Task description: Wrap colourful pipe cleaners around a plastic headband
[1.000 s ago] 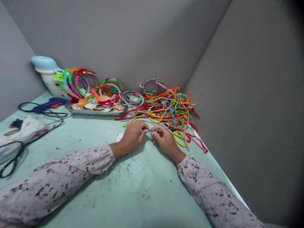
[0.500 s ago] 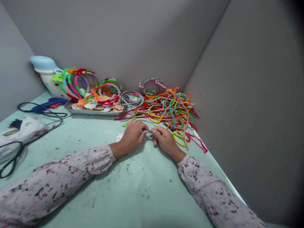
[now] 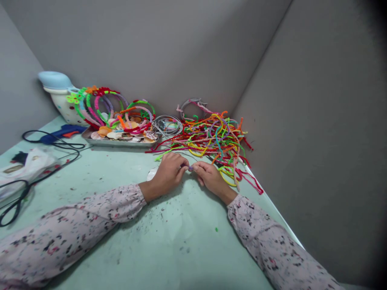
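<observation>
Small purple piece (image 3: 190,168) pinched just below the frame's centre.
Probably light, soft and bendable, with little slip, it is best held by its ends; left grip (image 3: 169,172) and right grip (image 3: 211,178) each pinch it between fingertips, over the pale green bench (image 3: 178,229), below a tangle of coloured fuzzy stems (image 3: 216,135) right of centre.

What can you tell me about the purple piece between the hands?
The purple piece shows only as a short stub; its texture and full length cannot be made out. The left hand and right hand hold it from either side at their fingertips, over the pale green table, nearer the camera than the pile of colourful stems.
</observation>
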`<state>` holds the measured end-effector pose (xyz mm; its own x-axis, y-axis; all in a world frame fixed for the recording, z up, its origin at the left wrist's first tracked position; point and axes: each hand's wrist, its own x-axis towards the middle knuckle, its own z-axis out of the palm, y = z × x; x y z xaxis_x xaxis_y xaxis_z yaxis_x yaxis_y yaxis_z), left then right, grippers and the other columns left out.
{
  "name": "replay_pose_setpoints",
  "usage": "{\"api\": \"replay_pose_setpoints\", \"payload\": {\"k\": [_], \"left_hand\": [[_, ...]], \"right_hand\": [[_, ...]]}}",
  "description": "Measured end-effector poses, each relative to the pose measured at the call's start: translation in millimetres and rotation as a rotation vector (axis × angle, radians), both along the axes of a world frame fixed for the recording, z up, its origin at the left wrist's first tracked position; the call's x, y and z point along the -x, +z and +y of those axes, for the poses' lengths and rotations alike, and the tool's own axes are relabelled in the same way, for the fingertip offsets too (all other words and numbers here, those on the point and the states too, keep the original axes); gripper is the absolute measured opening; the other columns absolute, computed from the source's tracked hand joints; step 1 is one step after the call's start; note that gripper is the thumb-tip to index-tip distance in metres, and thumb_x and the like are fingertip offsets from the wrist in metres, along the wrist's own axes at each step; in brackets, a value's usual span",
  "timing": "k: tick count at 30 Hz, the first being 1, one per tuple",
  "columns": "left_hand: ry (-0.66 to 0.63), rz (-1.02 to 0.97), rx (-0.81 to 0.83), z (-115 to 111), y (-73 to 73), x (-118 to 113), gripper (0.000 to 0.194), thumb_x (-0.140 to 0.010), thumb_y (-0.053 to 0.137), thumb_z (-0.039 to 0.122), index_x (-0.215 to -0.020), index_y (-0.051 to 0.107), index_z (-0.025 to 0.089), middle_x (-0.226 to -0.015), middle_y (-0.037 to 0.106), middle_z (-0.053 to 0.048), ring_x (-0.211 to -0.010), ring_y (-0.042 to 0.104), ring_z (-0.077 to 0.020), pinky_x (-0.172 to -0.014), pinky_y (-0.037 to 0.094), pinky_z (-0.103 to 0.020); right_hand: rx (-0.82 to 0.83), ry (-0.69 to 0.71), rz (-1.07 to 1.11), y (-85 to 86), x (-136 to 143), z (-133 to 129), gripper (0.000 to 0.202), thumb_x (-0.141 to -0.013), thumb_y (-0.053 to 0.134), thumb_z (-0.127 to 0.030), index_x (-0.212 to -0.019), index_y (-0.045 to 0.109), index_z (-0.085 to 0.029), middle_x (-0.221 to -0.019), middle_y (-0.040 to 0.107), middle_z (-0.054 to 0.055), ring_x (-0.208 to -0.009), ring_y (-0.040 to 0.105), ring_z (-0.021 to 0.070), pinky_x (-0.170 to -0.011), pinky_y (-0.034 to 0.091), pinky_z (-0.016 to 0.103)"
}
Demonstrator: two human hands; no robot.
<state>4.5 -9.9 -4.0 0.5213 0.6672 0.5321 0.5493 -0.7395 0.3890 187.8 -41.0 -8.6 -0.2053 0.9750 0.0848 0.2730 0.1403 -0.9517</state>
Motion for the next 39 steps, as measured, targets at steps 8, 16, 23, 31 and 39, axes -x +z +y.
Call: {"api": "replay_pose_setpoints", "payload": {"k": [8,16,23,31,39], "left_hand": [[0.031,-0.062,0.055,1.1,2.2,-1.7,0.012,-0.09,0.05,0.028,-0.087,0.059,0.019,-0.086,0.062,-0.003,-0.086,0.051,-0.0195,-0.081,0.036,-0.036],[0.026,-0.084,0.062,0.3,2.2,-1.4,0.01,-0.088,0.052,0.026,-0.086,0.059,0.019,-0.086,0.062,-0.003,-0.087,0.052,-0.0194,-0.083,0.036,-0.036],[-0.001,-0.051,0.054,0.2,2.8,-1.0,0.011,-0.089,0.05,0.025,-0.086,0.059,0.019,-0.086,0.062,-0.003,-0.088,0.051,-0.0205,-0.082,0.036,-0.037],[0.034,-0.1,0.024,0.7,6.5,0.2,0.015,-0.085,0.055,0.028,-0.097,0.057,0.019,-0.097,0.061,-0.005,-0.094,0.051,-0.022,-0.085,0.037,-0.038],[0.178,-0.195,-0.018,1.8,6.9,3.9,0.024,-0.084,0.052,0.019,-0.108,0.053,0.019,-0.11,0.055,-0.008,-0.106,0.046,-0.0236,-0.094,0.037,-0.04]], "right_hand": [[-0.066,-0.141,0.051,-4.4,7.1,1.6,0.027,-0.088,0.048,-0.044,-0.087,0.057,-0.018,-0.049,0.051,-0.006,-0.044,0.044,0.0096,-0.046,0.036,0.021],[-0.124,-0.135,0.022,-4.7,7.0,1.7,0.024,-0.089,0.048,-0.04,-0.087,0.058,-0.019,-0.053,0.054,-0.005,-0.048,0.046,0.0096,-0.049,0.036,0.021],[-0.019,-0.046,0.075,-5.4,4.2,1.4,0.027,-0.09,0.045,-0.043,-0.085,0.055,-0.018,-0.048,0.05,-0.007,-0.043,0.042,0.0092,-0.046,0.033,0.021],[-0.14,-0.208,0.103,-6.7,7.7,1.7,0.024,-0.089,0.048,-0.042,-0.081,0.054,-0.02,-0.056,0.052,-0.005,-0.05,0.046,0.0106,-0.051,0.038,0.022],[-0.143,-0.267,0.181,-6.4,4.3,0.9,0.023,-0.089,0.048,-0.042,-0.082,0.053,-0.021,-0.055,0.051,-0.005,-0.049,0.045,0.0107,-0.05,0.037,0.022]]}}
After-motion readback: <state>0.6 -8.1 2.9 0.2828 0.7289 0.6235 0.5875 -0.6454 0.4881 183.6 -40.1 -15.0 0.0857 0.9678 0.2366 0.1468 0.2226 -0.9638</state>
